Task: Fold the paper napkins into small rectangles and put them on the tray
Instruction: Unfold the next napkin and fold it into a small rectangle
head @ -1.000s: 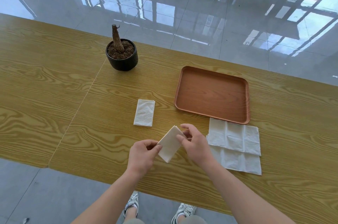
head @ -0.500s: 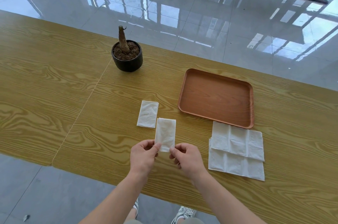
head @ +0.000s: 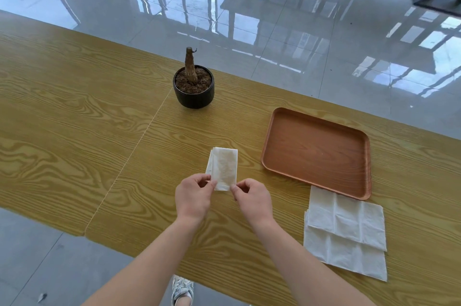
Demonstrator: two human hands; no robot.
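Two hands meet over the middle of a long wood-grain worktop [head: 74,116], and they are yours, seen from above. Your left hand [head: 193,197] pinches the near left corner of a folded napkin [head: 224,168] between thumb and fingers. Your right hand [head: 252,199] pinches its near right corner the same way. Both hands are closed on the paper, side by side with a small gap between them. The napkin is a small white rectangle, long side pointing away from you, and it lies over a second folded napkin [head: 209,164], of which only a thin strip shows along the left side. Whether the top one rests on the lower one or is held just above it, I cannot tell.

To the right of the napkins sits a brown tray [head: 282,116] with rounded corners and a low rim, near the far edge of the worktop. Nothing lies in it. Just beside the tray's near edge, toward the right end of the worktop, is a stack [head: 346,233] of unfolded white napkins, the top sheet shifted a little away from you so the sheet beneath shows along the near side.

Beyond your hands, close to the far edge, stands a small black pot [head: 194,97] of soil with a bare stump upright in it. A shoe [head: 182,290] shows on the grey floor under the near edge.
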